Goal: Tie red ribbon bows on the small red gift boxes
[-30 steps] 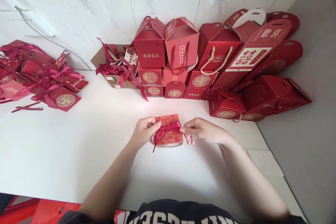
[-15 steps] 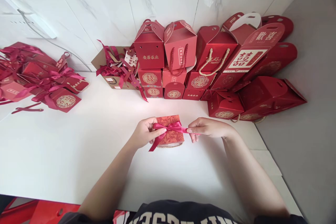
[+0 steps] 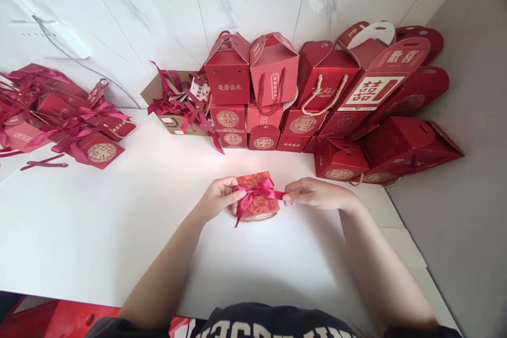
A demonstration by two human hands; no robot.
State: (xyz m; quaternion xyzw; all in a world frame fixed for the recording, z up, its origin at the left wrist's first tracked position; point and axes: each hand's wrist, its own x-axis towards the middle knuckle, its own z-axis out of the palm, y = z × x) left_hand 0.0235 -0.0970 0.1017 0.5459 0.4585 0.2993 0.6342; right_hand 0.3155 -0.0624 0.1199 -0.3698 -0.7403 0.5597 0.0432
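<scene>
A small red gift box [image 3: 259, 207] with a gold floral pattern rests on the white table in front of me. Across its top runs a pink-red satin ribbon [image 3: 253, 194] tied in a bow, one tail hanging down the front. My left hand [image 3: 219, 198] is closed at the box's left side, pinching the bow's left loop between thumb and fingers. At the right, my right hand [image 3: 312, 194] pinches the ribbon's other end and holds it out sideways from the box. A twisted gold cord [image 3: 259, 219] shows along the box's front edge.
Stacked red gift boxes [image 3: 263, 90] stand against the tiled wall behind. Beside them is a cardboard box [image 3: 174, 124] of ribbons and tags. Ribboned boxes [image 3: 101, 153] are heaped at the left, with a loose ribbon strip [image 3: 45, 162]. A grey wall [image 3: 467, 116] bounds the right.
The bow's front tail has shifted right and hangs more steeply. My left thumb has drawn back left from the knot. My right fingers have closed in more around the ribbon end.
</scene>
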